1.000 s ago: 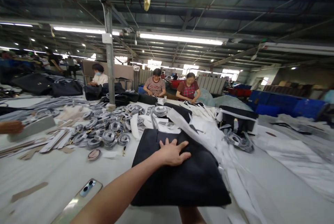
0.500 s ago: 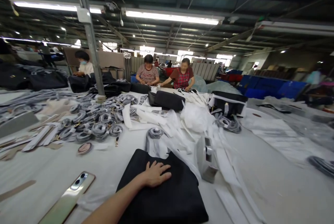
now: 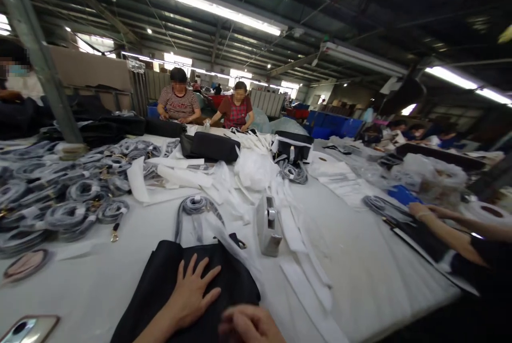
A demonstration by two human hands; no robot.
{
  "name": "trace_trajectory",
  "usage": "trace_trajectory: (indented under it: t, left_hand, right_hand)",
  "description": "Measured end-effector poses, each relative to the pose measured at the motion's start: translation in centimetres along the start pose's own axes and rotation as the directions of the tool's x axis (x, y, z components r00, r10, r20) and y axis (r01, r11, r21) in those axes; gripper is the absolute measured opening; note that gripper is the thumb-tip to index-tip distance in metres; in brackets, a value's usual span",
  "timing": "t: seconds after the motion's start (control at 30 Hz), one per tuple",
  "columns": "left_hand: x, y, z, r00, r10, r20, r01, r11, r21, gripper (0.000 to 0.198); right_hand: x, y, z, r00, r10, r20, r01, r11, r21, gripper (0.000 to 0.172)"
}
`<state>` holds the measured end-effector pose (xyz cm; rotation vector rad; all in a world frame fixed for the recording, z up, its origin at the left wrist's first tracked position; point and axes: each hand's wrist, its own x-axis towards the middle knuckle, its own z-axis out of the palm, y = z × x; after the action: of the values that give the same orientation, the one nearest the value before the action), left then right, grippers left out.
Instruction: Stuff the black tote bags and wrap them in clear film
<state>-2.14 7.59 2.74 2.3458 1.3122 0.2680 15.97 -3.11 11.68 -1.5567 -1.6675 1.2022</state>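
Note:
A black bag (image 3: 216, 268) lies flat on the white-covered table in front of me. My left hand (image 3: 191, 292) is pressed flat on it, fingers spread. Over the bag's lower right part is my right hand (image 3: 250, 324), its fingers curled in and blurred; whatever they may hold is hidden. Just beyond the bag's top edge are grey straps with a wrapped coil (image 3: 195, 204). A grey tape dispenser (image 3: 269, 228) stands to the right of the bag.
Many wrapped strap coils (image 3: 84, 193) cover the left side. White paper strips (image 3: 298, 257) and crumpled plastic (image 3: 256, 167) lie in the middle. A phone (image 3: 30, 327) is at lower left. Another person's hands (image 3: 426, 212) work at the right edge. Two people sit across the table.
The view has swung right, bringing a co-worker's arms into sight. My right hand has come in over the bag from below. My left hand stays flat on the bag.

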Motion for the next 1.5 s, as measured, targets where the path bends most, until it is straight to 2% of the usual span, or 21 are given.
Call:
trace_trajectory:
  t: [0.07,0.17,0.27,0.4,0.47,0.5,0.53,0.57,0.6,0.63,0.7,0.83,0.93,1.0,1.07,1.13,1.23,1.3,1.37,1.4,1.5]
  left_hand:
    - [-0.3,0.2,-0.4,1.0,0.014,-0.001,-0.014,1.0,-0.017,0.052]
    - [-2.0,0.3,-1.5,0.992,0.065,-0.109,-0.083,0.981,-0.175,0.045]
    - [-4.8,-0.5,-2.1,0.955,-0.072,-0.289,-0.022,0.95,-0.312,0.04]
    - [-9.9,-2.2,-1.9,0.856,-0.279,-0.434,0.106,0.918,-0.381,0.031]
    - [-12.9,-3.1,-1.5,0.748,-0.412,-0.52,0.154,0.87,-0.468,0.029]
    - [-14.5,-3.6,-1.3,0.64,-0.554,-0.532,0.168,0.777,-0.607,0.027]
    - [-15.9,-4.2,-1.1,0.505,-0.721,-0.475,0.142,0.612,-0.778,0.024]
    - [-17.1,-4.8,-0.9,0.379,-0.861,-0.338,0.065,0.39,-0.919,0.022]
    - [-17.9,-5.3,-0.8,0.299,-0.941,-0.158,-0.038,0.154,-0.987,0.02]
    - [-18.4,-5.7,-0.7,0.278,-0.961,0.0,-0.123,-0.035,-0.992,0.018]
    - [-18.4,-6.2,-0.7,0.35,-0.929,0.119,-0.215,-0.204,-0.955,0.015]
    - [-15.6,-6.9,-1.5,0.504,-0.855,0.122,-0.344,-0.328,-0.88,0.01]
    - [-14.0,-7.7,-3.4,0.561,-0.816,0.143,-0.324,-0.375,-0.869,0.015]
    - [-13.9,-8.7,-5.8,0.577,-0.811,0.097,-0.353,-0.354,-0.866,0.013]
    - [-14.6,-10.0,-9.3,0.556,-0.831,-0.005,-0.431,-0.283,-0.857,0.011]
    - [-16.0,-11.7,-13.9,0.499,-0.857,-0.125,-0.524,-0.184,-0.831,0.017]
    - [-18.9,-14.1,-20.5,0.381,-0.883,-0.274,-0.63,-0.03,-0.776,0.028]
    - [-20.7,-15.3,-23.0,0.284,-0.893,-0.35,-0.657,0.085,-0.749,0.033]
    - [-21.9,-15.8,-22.8,0.237,-0.916,-0.323,-0.634,0.106,-0.766,0.04]
    - [-22.1,-15.7,-21.6,0.247,-0.93,-0.271,-0.608,0.068,-0.791,0.045]
    - [-21.6,-14.6,-15.4,0.372,-0.926,-0.069,-0.51,-0.142,-0.849,0.06]
  right_hand:
    - [3.0,0.2,0.3,0.988,-0.154,-0.016,0.147,0.968,-0.203,0.041]
    - [7.1,1.7,2.3,0.944,-0.319,0.084,0.302,0.737,-0.605,0.049]
    - [9.6,4.2,4.2,0.945,-0.309,0.103,0.265,0.546,-0.795,0.057]
    - [11.1,6.6,4.3,0.919,-0.347,0.185,0.317,0.375,-0.871,0.056]
    - [11.1,6.8,4.0,0.902,-0.361,0.237,0.354,0.303,-0.885,0.051]
    - [11.0,6.8,3.9,0.895,-0.364,0.259,0.368,0.273,-0.889,0.048]
    - [10.9,6.7,3.9,0.89,-0.364,0.276,0.378,0.246,-0.893,0.046]
    - [10.8,6.5,3.9,0.886,-0.365,0.287,0.383,0.224,-0.896,0.044]
    - [10.7,6.3,3.9,0.881,-0.367,0.299,0.39,0.205,-0.898,0.043]
    - [10.7,6.2,3.9,0.876,-0.37,0.31,0.398,0.19,-0.898,0.043]
    - [10.7,5.9,3.9,0.872,-0.37,0.322,0.406,0.177,-0.897,0.043]
    - [10.6,5.9,3.9,0.875,-0.375,0.307,0.399,0.198,-0.895,0.043]
    - [10.5,5.8,3.9,0.872,-0.39,0.295,0.395,0.207,-0.895,0.044]
    - [10.5,5.8,3.9,0.874,-0.397,0.278,0.386,0.223,-0.895,0.043]
    - [10.6,5.9,3.8,0.877,-0.408,0.253,0.376,0.255,-0.891,0.043]
    - [10.7,6.2,3.8,0.873,-0.423,0.244,0.382,0.282,-0.88,0.043]
    - [10.9,6.7,3.9,0.855,-0.451,0.254,0.413,0.299,-0.86,0.043]
    - [11.0,6.9,4.0,0.855,-0.467,0.226,0.403,0.322,-0.856,0.043]
    - [11.0,6.9,4.2,0.865,-0.47,0.174,0.366,0.357,-0.859,0.045]
    - [10.9,6.8,4.3,0.872,-0.467,0.149,0.347,0.374,-0.86,0.047]
    - [10.5,6.3,4.5,0.89,-0.444,0.105,0.306,0.411,-0.859,0.052]
